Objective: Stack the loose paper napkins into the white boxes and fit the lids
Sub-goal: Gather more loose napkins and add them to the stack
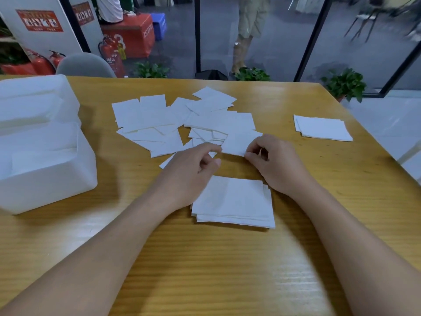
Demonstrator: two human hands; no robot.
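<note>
The left hand (196,164) and right hand (272,161) are pinching one thin, square paper napkin (239,142) above the smooth wooden table (205,270).

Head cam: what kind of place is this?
Probably a shop, cafe or public indoor venue, not a home: a wooden table against a glass partition, fire extinguishers and a printed banner beyond.

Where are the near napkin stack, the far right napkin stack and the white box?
near napkin stack (234,199): head view, top sheet.
far right napkin stack (323,128): head view, top sheet.
white box (45,179): head view, front wall.
</note>
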